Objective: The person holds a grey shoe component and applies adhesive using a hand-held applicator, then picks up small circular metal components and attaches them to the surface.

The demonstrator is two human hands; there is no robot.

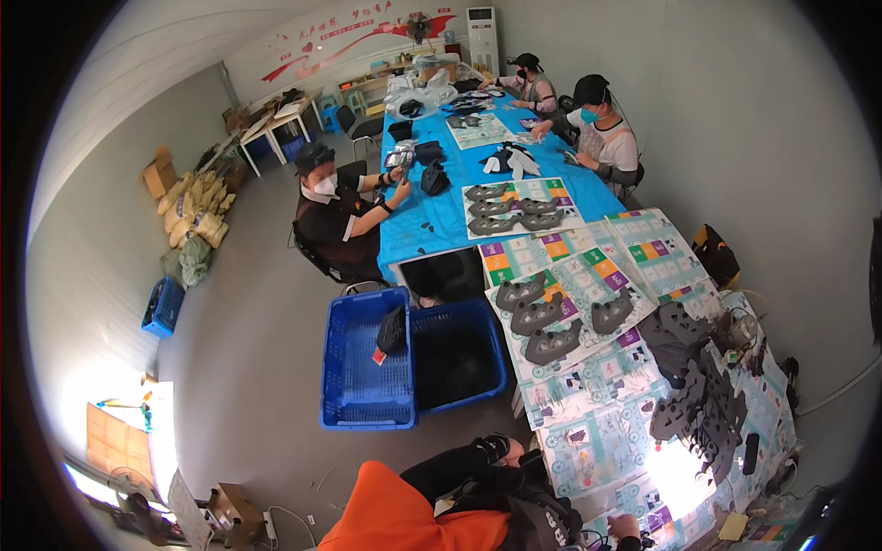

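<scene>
My left hand (513,452), below a black sleeve and wrist strap, is at the near left edge of the worktable. Its fingers look curled in beside a black item (533,468); what they hold is hidden. At the bottom of the view my right hand (625,526) is closed low over the patterned table cover (588,459), close to small dark parts and a cable. Whatever it grips is too small to make out. Dark grey moulded pieces lie in a heap (703,404) beyond it, and several more rest on a white printed board (574,321).
Two blue plastic crates (367,418) stand left of the table, one with a black pouch (392,331) in it. Three co-workers sit around the blue-covered table (432,234) ahead. A lamp glare (680,477) lights the near tabletop; a black handheld object (751,453) lies right of it.
</scene>
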